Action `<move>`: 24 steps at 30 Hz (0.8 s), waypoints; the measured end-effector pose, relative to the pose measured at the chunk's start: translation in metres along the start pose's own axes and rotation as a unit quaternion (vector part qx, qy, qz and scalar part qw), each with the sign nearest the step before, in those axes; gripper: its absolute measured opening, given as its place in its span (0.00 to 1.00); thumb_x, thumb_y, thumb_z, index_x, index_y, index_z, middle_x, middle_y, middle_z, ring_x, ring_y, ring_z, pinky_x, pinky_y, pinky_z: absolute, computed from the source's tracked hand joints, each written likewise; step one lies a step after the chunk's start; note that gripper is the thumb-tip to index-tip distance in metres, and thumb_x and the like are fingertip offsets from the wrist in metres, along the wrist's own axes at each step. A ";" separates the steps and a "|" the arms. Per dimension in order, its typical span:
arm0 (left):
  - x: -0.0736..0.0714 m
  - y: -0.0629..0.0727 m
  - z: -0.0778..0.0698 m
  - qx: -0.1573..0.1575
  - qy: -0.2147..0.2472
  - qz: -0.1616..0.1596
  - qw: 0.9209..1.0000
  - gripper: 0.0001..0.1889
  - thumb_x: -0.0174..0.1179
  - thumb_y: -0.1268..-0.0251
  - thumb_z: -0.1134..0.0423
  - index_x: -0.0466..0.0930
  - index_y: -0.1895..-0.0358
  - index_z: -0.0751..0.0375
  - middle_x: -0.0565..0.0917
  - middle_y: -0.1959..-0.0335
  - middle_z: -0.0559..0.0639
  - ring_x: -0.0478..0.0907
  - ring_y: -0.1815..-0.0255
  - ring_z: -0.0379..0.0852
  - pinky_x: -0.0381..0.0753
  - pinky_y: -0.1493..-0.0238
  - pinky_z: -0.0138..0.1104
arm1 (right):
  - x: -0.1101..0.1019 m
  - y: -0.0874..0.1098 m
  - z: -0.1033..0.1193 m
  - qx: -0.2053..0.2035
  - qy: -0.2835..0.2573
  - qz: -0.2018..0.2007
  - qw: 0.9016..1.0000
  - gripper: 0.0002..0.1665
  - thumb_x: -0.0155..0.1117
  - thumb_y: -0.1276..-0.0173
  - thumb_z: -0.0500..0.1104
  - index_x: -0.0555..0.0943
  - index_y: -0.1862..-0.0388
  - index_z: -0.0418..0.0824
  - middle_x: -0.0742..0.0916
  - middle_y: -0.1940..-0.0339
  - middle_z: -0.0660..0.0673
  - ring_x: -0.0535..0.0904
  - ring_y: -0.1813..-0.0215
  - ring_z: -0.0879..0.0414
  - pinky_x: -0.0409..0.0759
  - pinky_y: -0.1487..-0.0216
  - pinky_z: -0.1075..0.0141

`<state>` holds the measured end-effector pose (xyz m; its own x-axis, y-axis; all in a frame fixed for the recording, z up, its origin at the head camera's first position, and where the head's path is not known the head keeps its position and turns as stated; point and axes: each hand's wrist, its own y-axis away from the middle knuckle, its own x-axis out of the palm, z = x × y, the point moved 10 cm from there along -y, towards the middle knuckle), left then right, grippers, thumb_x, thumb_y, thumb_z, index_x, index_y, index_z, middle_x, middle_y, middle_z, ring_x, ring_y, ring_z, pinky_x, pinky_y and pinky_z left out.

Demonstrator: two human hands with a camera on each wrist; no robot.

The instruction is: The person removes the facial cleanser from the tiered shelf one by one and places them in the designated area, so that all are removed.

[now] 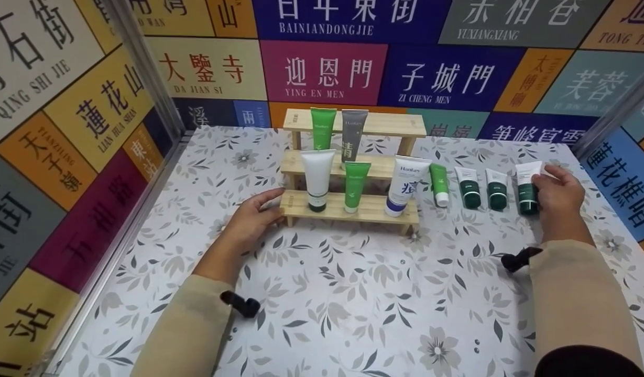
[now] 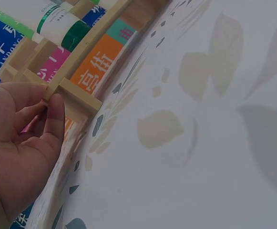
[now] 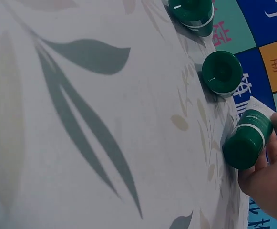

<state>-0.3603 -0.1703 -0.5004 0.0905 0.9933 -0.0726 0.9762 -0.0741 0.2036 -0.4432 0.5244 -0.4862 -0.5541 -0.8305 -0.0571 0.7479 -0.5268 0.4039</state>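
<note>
dark green cap and white body: that's the small tube [image 1: 526, 191] the right hand [image 1: 558, 195] has its fingers curled round, lifted a little or just tipped off the floral tablecloth [image 1: 353, 293] at the far right end of the row. the wrist view shows the thumb and fingers [image 3: 267, 176] closed on it just above the cap.

the left hand [image 1: 251, 219] pinches the left end of the wooden rack's [image 1: 353, 207] bottom step, thumb [image 2: 56, 114] pressed to the corner, steadying it.

next to the held tube, two matching tubes [image 1: 469, 187] [image 1: 497, 188] and a green one with a white cap [image 1: 439, 184] lie on the cloth beside the rack. on the steps five tubes already stand: green [image 1: 322, 127] and grey [image 1: 353, 133] up top, white [image 1: 317, 178], small green [image 1: 356, 184] and a white-and-blue one [image 1: 404, 184] lower down.

by my reckoning about half the tubes are shelved; four remain, counting the one in hand, and there is free room on the right of the upper steps.
</note>
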 end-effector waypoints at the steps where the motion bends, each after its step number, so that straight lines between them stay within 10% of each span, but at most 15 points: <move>1: 0.000 0.000 0.000 0.000 0.003 0.000 1.000 0.28 0.61 0.22 0.66 0.74 0.22 0.49 0.83 0.30 0.58 0.86 0.48 0.41 0.84 0.48 0.31 | 0.000 -0.001 -0.001 0.002 0.010 -0.003 1.000 0.35 0.77 0.30 0.45 0.78 0.28 0.68 0.82 0.44 0.66 0.72 0.27 0.66 0.63 0.16 0.67; 15: 0.001 -0.001 0.001 -0.007 0.026 -0.001 1.000 0.28 0.61 0.22 0.68 0.74 0.22 0.52 0.84 0.31 0.60 0.86 0.49 0.41 0.84 0.48 0.32 | -0.003 -0.008 -0.009 0.003 0.085 -0.027 0.996 0.32 0.71 0.24 0.46 0.77 0.25 0.66 0.84 0.56 0.69 0.69 0.21 0.66 0.59 0.14 0.67; 24: 0.000 -0.001 0.002 -0.007 0.021 -0.002 1.000 0.28 0.62 0.23 0.67 0.75 0.22 0.49 0.83 0.30 0.59 0.86 0.46 0.42 0.85 0.46 0.30 | -0.008 -0.005 -0.009 0.021 0.104 -0.034 0.994 0.35 0.68 0.22 0.51 0.71 0.20 0.69 0.70 0.15 0.62 0.61 0.15 0.66 0.59 0.13 0.65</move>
<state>-0.3610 -0.1704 -0.5027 0.0781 0.9964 -0.0323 0.9737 -0.0693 0.2168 -0.4389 0.5321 -0.4962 -0.5117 -0.8154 -0.2707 0.6930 -0.5780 0.4310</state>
